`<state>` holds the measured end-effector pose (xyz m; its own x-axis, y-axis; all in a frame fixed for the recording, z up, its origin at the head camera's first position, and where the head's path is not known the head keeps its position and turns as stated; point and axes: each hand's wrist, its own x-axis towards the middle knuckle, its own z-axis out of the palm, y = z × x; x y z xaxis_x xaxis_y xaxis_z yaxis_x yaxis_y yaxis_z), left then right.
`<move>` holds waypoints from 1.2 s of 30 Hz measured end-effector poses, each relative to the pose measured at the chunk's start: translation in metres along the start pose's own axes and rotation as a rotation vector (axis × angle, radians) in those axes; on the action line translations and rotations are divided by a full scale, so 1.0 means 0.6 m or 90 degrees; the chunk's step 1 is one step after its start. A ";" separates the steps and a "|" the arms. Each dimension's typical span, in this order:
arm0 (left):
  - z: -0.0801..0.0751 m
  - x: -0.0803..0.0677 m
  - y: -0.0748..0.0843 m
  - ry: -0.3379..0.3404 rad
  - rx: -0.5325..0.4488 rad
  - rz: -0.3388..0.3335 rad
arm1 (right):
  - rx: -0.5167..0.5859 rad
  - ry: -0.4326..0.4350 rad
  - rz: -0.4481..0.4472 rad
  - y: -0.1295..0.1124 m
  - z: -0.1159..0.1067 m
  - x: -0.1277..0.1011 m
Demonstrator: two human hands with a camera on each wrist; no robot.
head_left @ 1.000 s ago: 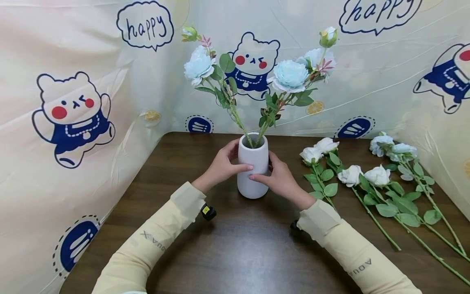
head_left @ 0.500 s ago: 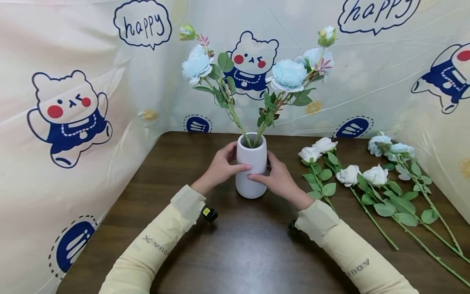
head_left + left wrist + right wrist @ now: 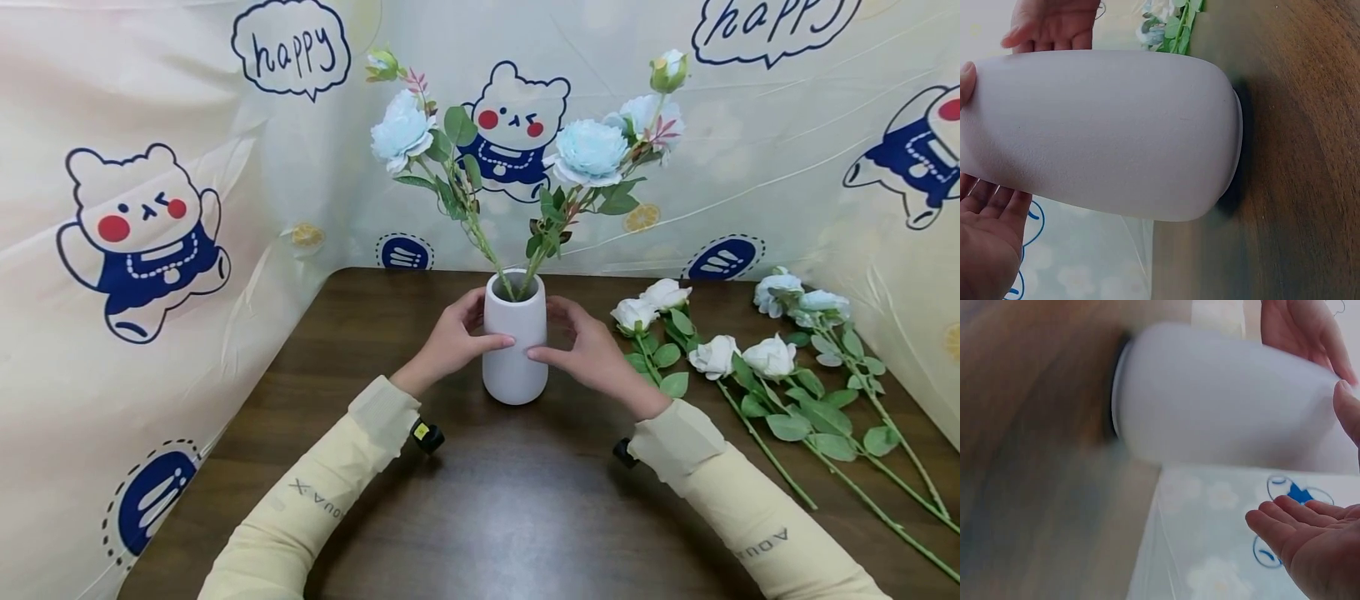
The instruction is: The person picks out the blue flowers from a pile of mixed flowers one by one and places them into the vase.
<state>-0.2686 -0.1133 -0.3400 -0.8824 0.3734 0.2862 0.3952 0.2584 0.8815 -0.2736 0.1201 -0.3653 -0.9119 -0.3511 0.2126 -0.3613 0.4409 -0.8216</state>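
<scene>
A white vase (image 3: 513, 354) stands upright on the dark wooden table (image 3: 480, 500), holding two stems of pale blue flowers (image 3: 590, 152). My left hand (image 3: 465, 332) grips the vase's left side, thumb across the front and fingers behind. The left wrist view shows the vase (image 3: 1104, 131) between my left hand's thumb and palm (image 3: 985, 250). My right hand (image 3: 576, 340) is just right of the vase with its fingers spread and straight. In the right wrist view its fingers (image 3: 1291, 519) stand clear of the vase (image 3: 1222, 400), and only the thumb tip is near the wall.
Loose white roses (image 3: 716, 357) and a pale blue stem (image 3: 798, 302) lie on the table's right side, their long stems reaching toward the front right. A cartoon-printed curtain (image 3: 150, 233) closes off the back, left and right.
My right hand has come off the vase and shifted a little right, its fingers opening. The left hand and the vase have stayed put.
</scene>
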 end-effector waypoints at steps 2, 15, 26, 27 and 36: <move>0.000 0.000 -0.001 0.000 -0.002 -0.004 | -0.015 0.004 0.003 0.002 -0.016 -0.003; 0.001 0.018 -0.043 0.001 -0.012 -0.022 | -0.075 0.082 0.025 0.016 -0.157 -0.032; -0.001 0.021 -0.060 -0.001 -0.008 0.002 | -0.106 0.134 0.118 0.042 -0.257 -0.081; -0.001 0.021 -0.059 -0.002 -0.007 0.002 | -0.109 0.140 0.126 0.046 -0.267 -0.086; -0.001 0.022 -0.055 -0.014 -0.010 -0.018 | -0.190 0.214 0.177 0.091 -0.353 -0.130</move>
<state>-0.2933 -0.1176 -0.3652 -0.8874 0.3856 0.2527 0.3657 0.2552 0.8951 -0.2636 0.3464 -0.3147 -0.9755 0.0755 0.2065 -0.0919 0.7132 -0.6950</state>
